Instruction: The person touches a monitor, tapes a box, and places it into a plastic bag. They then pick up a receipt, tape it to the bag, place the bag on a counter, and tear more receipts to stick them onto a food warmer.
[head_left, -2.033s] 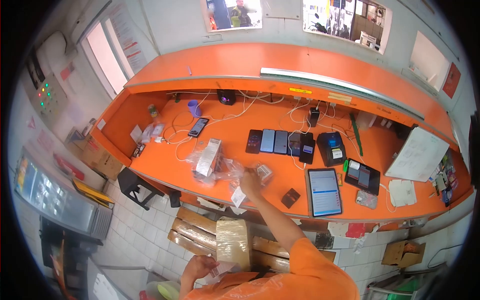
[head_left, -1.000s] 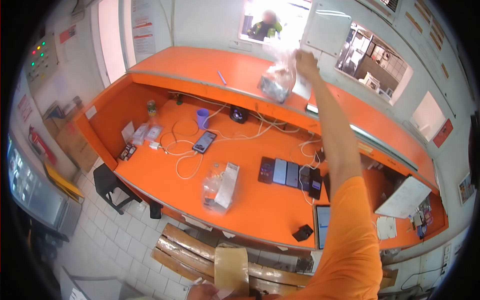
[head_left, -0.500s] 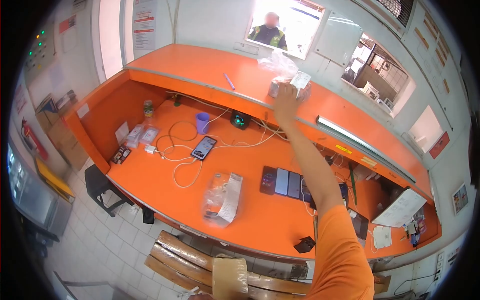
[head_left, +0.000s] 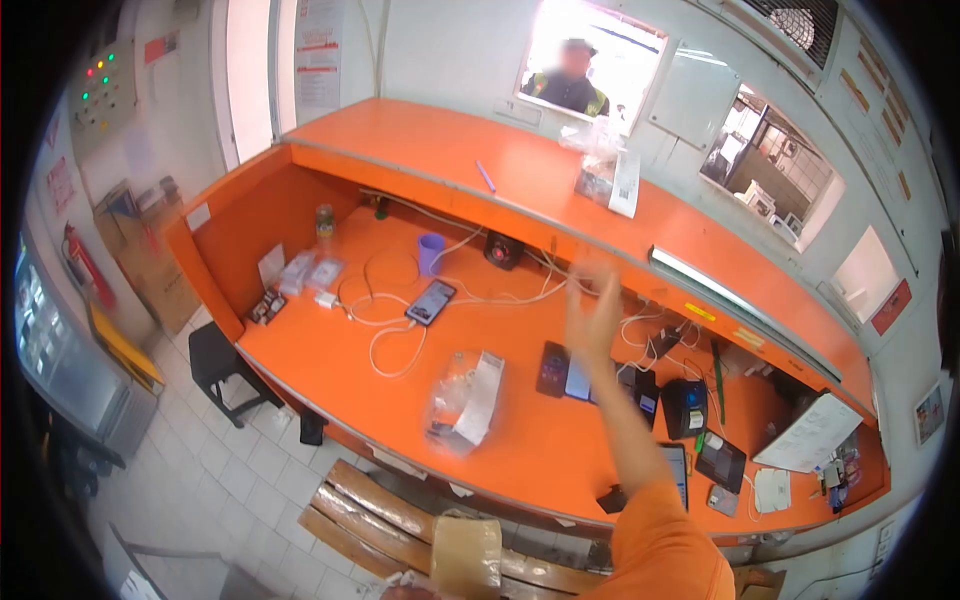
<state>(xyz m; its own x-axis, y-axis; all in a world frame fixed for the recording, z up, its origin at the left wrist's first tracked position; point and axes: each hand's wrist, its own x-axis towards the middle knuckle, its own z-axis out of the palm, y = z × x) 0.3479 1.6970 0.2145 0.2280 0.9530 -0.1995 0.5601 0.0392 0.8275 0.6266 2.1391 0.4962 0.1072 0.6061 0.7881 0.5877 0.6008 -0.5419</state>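
Note:
My right hand (head_left: pixel 595 318), slightly blurred, hangs over the orange desk with its fingers apart and nothing held. Behind it, on the raised counter, stands a clear plastic bag with a container and a white paper label (head_left: pixel 624 182). Below the hand lie several phones in a row, one with a pale blue screen (head_left: pixel 579 381), partly hidden by my forearm. A second clear plastic bag with white paper (head_left: pixel 484 398) sits at the desk's middle. Only a sliver of my left hand (head_left: pixel 408 592) shows at the bottom edge, near something white; its fingers are hidden.
A person in a vest (head_left: pixel 570 88) is outside the window. A purple cup (head_left: pixel 430 254), a charging phone (head_left: pixel 431 302) and loose cables lie on the desk. A card terminal (head_left: pixel 685 407) and tablet (head_left: pixel 720 460) are to the right; a wooden bench (head_left: pixel 375 508) stands in front.
My right hand has let go of the bagged container on the counter and drawn back down over the desk. The view has shifted slightly, and the person outside has turned their head.

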